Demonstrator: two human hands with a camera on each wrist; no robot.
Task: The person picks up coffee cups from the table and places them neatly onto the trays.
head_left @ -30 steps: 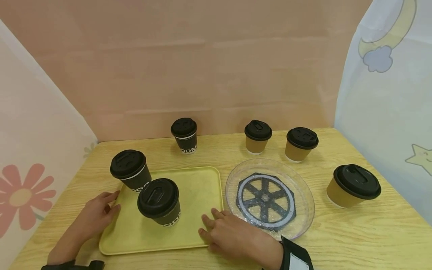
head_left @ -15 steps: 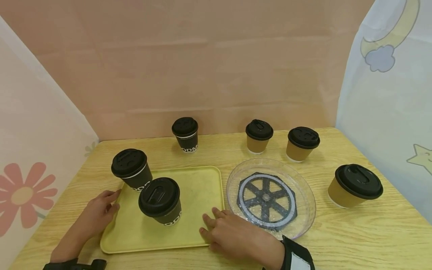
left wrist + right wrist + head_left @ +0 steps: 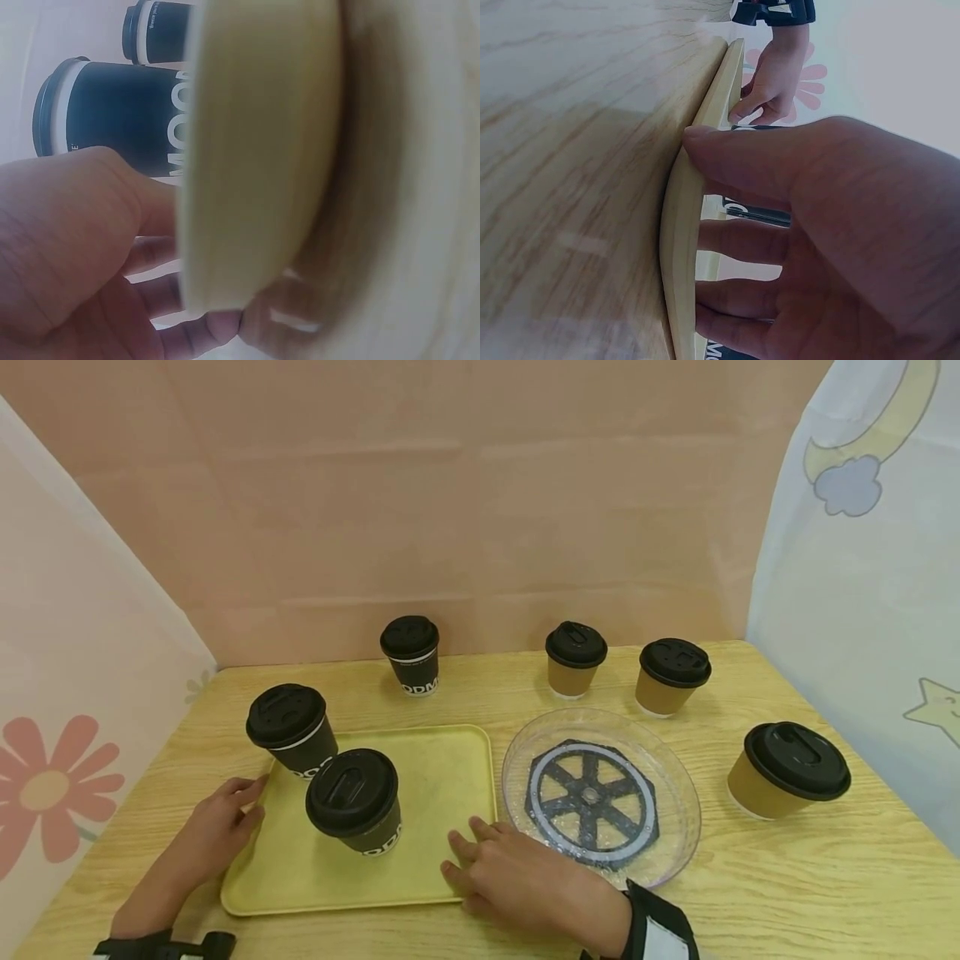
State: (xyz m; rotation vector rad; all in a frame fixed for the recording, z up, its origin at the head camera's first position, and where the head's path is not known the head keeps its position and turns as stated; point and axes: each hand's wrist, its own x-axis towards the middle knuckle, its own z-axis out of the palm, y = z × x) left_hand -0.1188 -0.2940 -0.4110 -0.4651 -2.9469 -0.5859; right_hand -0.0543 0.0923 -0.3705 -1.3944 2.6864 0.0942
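A yellow tray (image 3: 442,793) lies on the table with my hands at opposite sides. My left hand (image 3: 213,833) holds its left edge; in the left wrist view, fingertips (image 3: 221,324) touch the rim. My right hand (image 3: 525,877) grips the front right corner, the thumb (image 3: 712,146) against the outer side and the fingers over the rim. A black lidded coffee cup (image 3: 356,802) stands upright on the tray. Another black lidded coffee cup (image 3: 292,731) is at its back left corner; whether its base is fully inside is hidden.
A third black coffee cup (image 3: 412,656) stands behind the tray. Three brown lidded cups, back (image 3: 573,660), back right (image 3: 667,677) and right (image 3: 783,771), stand on the wooden table (image 3: 810,877). A clear round dish (image 3: 678,835) with a dark wheel pattern sits beside my right hand.
The view shifts slightly. Both hands stay at the tray's edges, and the tray and cups keep their places relative to one another.
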